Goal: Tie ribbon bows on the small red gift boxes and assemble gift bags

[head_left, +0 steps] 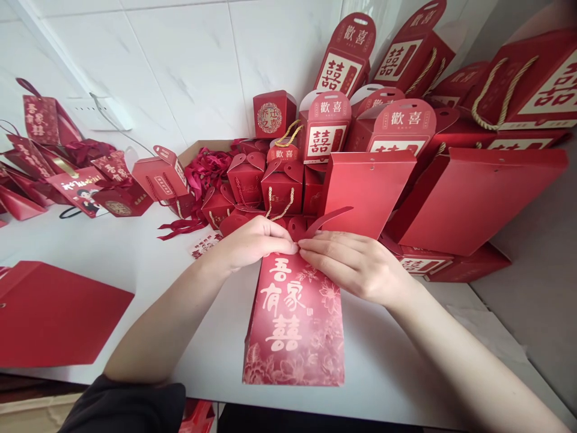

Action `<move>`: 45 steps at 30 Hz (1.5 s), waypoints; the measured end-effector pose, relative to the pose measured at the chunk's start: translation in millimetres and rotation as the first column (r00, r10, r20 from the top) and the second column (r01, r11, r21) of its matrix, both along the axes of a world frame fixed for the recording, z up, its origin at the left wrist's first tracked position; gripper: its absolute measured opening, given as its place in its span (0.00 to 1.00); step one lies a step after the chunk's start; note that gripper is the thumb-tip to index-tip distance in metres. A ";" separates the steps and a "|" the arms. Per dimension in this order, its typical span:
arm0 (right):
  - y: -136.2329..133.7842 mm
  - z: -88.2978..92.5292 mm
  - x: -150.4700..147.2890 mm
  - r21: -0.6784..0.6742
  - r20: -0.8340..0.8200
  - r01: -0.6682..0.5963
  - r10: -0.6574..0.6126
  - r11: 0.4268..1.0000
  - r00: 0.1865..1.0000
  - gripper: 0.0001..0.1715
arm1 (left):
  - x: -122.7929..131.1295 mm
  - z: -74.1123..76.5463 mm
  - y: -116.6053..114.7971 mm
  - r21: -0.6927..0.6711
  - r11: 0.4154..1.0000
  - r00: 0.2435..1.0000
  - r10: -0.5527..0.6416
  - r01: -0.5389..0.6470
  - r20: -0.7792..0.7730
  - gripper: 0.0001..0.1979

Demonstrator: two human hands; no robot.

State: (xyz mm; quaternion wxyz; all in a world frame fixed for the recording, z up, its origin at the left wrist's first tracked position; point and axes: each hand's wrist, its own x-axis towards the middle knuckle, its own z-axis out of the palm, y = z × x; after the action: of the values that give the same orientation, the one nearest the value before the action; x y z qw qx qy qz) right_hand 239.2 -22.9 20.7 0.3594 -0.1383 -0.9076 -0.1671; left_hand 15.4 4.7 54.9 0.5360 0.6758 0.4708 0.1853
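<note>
A tall red paper gift box (pixel 295 325) with pale characters and flower print lies in front of me, its narrow top pointing away. At that top end, my left hand (pixel 259 243) is closed, thumb and finger pinching the box's upper edge. My right hand (pixel 354 261) meets it there, fingers pressed together against the same edge. A red ribbon (pixel 332 218) rises from between the right fingers and curves to the right. Both sets of fingertips nearly touch and partly hide the ribbon and the box's top.
Behind my hands stand several red boxes with rope handles (pixel 282 187) and two plain red tapered boxes (pixel 367 192) (pixel 478 198). A heap of red ribbons (pixel 205 171) lies in a carton. Finished-looking boxes (pixel 121 201) sit at left, near a flat red piece (pixel 63 313).
</note>
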 end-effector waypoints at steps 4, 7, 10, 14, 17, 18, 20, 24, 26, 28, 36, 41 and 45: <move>3.4 0.3 -1.4 -0.099 -0.028 -0.033 0.031 0.994 0.999 0.12 | -6.7 -0.8 4.3 0.132 0.989 0.996 -0.057 0.066 -0.066 0.08; 9.0 -7.9 -4.0 -0.267 -0.110 -0.085 0.057 0.960 0.992 0.10 | -12.0 -1.0 9.8 0.195 0.968 0.983 -0.136 0.158 -0.122 0.08; 13.2 -18.4 -6.9 -0.404 -0.144 -0.134 0.081 0.905 0.986 0.10 | -14.0 -3.1 15.9 0.240 0.935 0.957 -0.218 0.261 -0.191 0.08; 14.0 -20.5 -6.7 -0.526 -0.141 -0.168 0.110 0.834 0.984 0.11 | -11.0 -9.4 20.6 0.312 0.915 0.957 -0.190 0.254 -0.220 0.11; 12.1 -10.7 -1.8 -0.628 -0.182 -0.191 0.095 0.755 0.979 0.09 | -8.2 -12.5 19.7 0.359 0.900 0.960 -0.179 0.249 -0.216 0.10; 11.2 -6.6 0.4 -0.646 -0.218 -0.201 0.074 0.736 0.973 0.08 | -7.8 -12.8 18.9 0.373 0.888 0.955 -0.198 0.270 -0.219 0.10; 9.0 0.7 4.7 -0.657 -0.290 -0.206 0.010 0.725 0.957 0.07 | -7.9 -12.7 17.8 0.391 0.852 0.934 -0.279 0.349 -0.225 0.10; 4.0 8.1 10.5 -0.698 -0.214 -0.105 -0.067 0.709 0.974 0.13 | -10.5 -14.0 20.2 0.354 0.781 0.856 -0.496 0.514 -0.149 0.08; 1.7 8.0 10.8 -0.703 -0.141 -0.044 -0.078 0.710 0.987 0.14 | -11.5 -15.9 22.9 0.330 0.772 0.834 -0.543 0.543 -0.102 0.06; 0.0 6.2 8.8 -0.689 -0.092 0.033 -0.133 0.724 0.987 0.09 | -11.7 -18.1 24.9 0.323 0.767 0.825 -0.557 0.554 -0.091 0.06; -8.0 2.1 -8.5 -0.897 -0.042 0.093 -0.294 0.433 0.955 0.08 | -12.0 -22.1 26.1 0.176 0.862 0.878 -0.476 0.476 -0.046 0.10; -13.2 7.0 -12.1 -0.956 -0.174 -0.099 -0.264 0.276 0.949 0.08 | -12.9 -22.7 26.0 0.140 0.882 0.893 -0.442 0.450 -0.086 0.14; -14.0 9.6 -10.3 -0.966 -0.206 -0.156 -0.252 0.206 0.946 0.10 | -12.0 -22.2 26.1 0.125 0.890 0.898 -0.430 0.439 -0.094 0.14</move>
State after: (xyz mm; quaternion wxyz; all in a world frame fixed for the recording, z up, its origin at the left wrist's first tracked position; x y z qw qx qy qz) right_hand 228.9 -37.0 30.3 0.3275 -0.3870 -0.7320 0.4552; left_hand 3.4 30.7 32.7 0.4988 0.8061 0.3101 0.0724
